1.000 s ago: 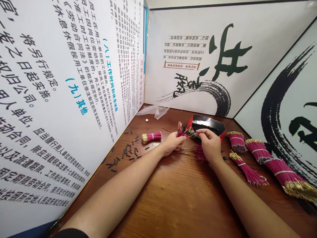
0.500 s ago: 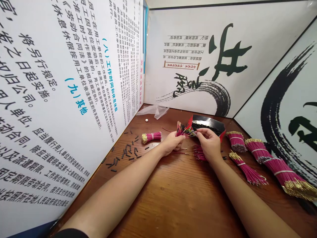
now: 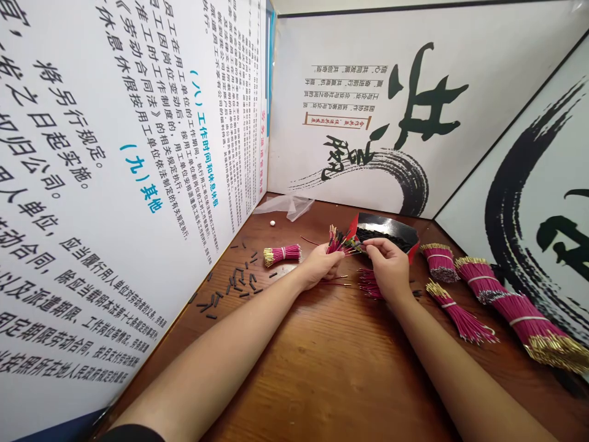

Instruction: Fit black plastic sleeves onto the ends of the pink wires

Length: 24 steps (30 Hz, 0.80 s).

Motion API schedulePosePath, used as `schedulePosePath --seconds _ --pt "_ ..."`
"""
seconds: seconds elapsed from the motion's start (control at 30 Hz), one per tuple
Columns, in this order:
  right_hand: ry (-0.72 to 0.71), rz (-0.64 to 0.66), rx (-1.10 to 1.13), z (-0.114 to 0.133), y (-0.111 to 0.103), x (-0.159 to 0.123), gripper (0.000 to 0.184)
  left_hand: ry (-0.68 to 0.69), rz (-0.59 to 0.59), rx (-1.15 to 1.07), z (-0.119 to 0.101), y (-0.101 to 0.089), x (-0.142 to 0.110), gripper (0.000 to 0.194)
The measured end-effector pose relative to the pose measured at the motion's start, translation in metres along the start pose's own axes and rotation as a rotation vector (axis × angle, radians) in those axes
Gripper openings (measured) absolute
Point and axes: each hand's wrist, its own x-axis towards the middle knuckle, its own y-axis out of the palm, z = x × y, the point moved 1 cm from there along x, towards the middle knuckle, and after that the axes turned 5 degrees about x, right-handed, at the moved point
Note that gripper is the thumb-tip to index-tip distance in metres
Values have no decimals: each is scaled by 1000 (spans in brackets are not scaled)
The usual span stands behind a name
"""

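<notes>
My left hand (image 3: 324, 265) is closed around a loose bunch of magenta wires (image 3: 335, 244) with metal tips, fanned out towards the right. Black sleeves appear to sit on some of the wire ends. Close by on the right, my right hand (image 3: 389, 261) pinches a small dark piece that looks like a black sleeve (image 3: 363, 244), held at the wire tips. Under that hand lies another group of magenta wires (image 3: 368, 283), partly covered by it. A few single wires (image 3: 338, 282) stick out below my left hand.
Behind my hands stands a black tray (image 3: 389, 226) with red ends, filled with black sleeves. Loose black sleeves (image 3: 239, 279) lie scattered at left, near a tied wire bundle (image 3: 283, 253). More tied bundles (image 3: 519, 307) lie at right. Printed panels (image 3: 350, 37) enclose the table.
My right fingertips have shifted very slightly at the wire tips. My left hand and the bunch stay almost where they were.
</notes>
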Motion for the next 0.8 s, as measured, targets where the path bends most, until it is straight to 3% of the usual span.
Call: schedulePosePath --seconds 0.8 --pt "34 47 42 -6 -3 0 14 3 2 -9 2 -1 2 29"
